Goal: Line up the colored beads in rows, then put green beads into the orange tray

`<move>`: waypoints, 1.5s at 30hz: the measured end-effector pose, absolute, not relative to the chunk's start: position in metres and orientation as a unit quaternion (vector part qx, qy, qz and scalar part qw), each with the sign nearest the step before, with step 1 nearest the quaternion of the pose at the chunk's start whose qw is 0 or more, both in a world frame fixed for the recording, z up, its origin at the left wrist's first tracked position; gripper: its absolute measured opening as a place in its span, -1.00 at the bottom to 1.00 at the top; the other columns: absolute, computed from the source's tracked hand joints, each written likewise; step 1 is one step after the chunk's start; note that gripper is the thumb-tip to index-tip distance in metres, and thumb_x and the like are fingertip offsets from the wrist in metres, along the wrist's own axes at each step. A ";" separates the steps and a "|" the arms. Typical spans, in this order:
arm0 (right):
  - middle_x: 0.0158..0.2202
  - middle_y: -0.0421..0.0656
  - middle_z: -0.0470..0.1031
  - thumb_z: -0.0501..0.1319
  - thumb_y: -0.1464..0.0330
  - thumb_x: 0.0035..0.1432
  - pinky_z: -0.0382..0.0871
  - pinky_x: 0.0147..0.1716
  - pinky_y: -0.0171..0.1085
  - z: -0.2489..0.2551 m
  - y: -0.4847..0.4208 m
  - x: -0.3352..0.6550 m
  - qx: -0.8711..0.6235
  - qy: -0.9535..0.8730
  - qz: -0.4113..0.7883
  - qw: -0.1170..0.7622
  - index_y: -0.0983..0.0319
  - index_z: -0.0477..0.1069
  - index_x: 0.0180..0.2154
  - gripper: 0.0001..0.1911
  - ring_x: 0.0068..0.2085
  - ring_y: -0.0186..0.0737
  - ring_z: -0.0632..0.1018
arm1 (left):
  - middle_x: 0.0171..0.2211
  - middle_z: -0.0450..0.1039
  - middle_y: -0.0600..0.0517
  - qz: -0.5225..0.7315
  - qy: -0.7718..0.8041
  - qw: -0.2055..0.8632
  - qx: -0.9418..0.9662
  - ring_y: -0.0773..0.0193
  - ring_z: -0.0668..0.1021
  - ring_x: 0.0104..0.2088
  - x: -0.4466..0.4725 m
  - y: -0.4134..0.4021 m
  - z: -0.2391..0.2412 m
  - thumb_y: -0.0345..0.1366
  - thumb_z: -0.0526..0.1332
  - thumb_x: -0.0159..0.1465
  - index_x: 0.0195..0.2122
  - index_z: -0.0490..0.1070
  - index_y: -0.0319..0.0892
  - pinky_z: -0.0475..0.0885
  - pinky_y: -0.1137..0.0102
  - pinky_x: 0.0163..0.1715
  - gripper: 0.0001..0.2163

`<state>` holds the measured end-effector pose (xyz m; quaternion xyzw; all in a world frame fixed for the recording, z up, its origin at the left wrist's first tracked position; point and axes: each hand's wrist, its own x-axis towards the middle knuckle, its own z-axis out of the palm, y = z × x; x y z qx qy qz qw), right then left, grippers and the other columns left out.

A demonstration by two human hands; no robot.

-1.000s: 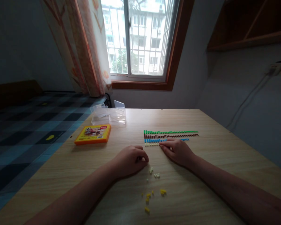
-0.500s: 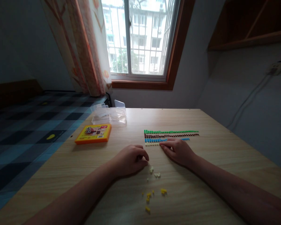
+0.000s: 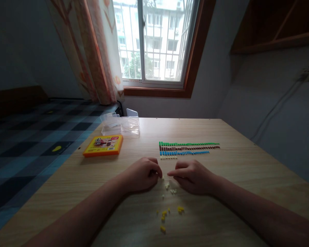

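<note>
**Now: both hands at the loose white beads**

Head view. Wooden table, pale grain. Left hand loosely curled, fingertips gathered, just left of the tiny white beads; whether it pinches one I cannot tell. Right hand just right of them, forefinger and thumb extended together toward them. Beyond the beads: straight green, brown, blue bead rows. Nearer than them: scattered yellow beads.
</note>
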<state>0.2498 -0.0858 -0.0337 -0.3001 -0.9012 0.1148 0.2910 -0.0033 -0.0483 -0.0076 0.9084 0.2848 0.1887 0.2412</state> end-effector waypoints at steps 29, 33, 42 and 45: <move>-0.34 -0.16 0.52 0.17 0.37 0.33 0.30 -0.34 -0.33 -0.031 -0.082 0.250 -0.357 -0.895 0.081 0.255 0.16 0.58 -0.25 -0.81 -0.34 -0.30 0.51 | -0.32 0.57 0.00 0.182 0.315 0.221 0.905 0.31 0.57 -0.36 0.000 -0.048 -0.008 -0.52 0.18 0.13 -0.27 0.66 -0.13 0.42 0.45 -0.28 -0.72; -0.37 -0.17 0.52 0.19 0.38 0.31 0.31 -0.34 -0.34 -0.031 -0.082 0.249 -0.359 -0.893 0.081 0.259 0.17 0.58 -0.29 -0.81 -0.36 -0.30 0.51 | -0.32 0.57 0.00 0.181 0.315 0.223 0.904 0.30 0.57 -0.36 -0.001 -0.048 -0.008 -0.52 0.18 0.12 -0.28 0.66 -0.13 0.42 0.45 -0.29 -0.72; -0.35 -0.16 0.54 0.19 0.36 0.32 0.34 -0.32 -0.34 -0.035 -0.080 0.248 -0.360 -0.890 0.086 0.265 0.15 0.59 -0.27 -0.81 -0.33 -0.29 0.54 | -0.33 0.56 0.01 0.186 0.313 0.218 0.905 0.31 0.56 -0.37 0.000 -0.047 -0.009 -0.53 0.18 0.12 -0.29 0.65 -0.13 0.41 0.46 -0.29 -0.72; -0.35 -0.17 0.54 0.20 0.38 0.31 0.33 -0.32 -0.34 -0.035 -0.080 0.247 -0.361 -0.889 0.092 0.268 0.16 0.59 -0.28 -0.82 -0.33 -0.30 0.53 | -0.33 0.57 0.01 0.182 0.314 0.221 0.905 0.32 0.56 -0.38 0.001 -0.047 -0.008 -0.53 0.18 0.11 -0.29 0.65 -0.13 0.41 0.46 -0.30 -0.72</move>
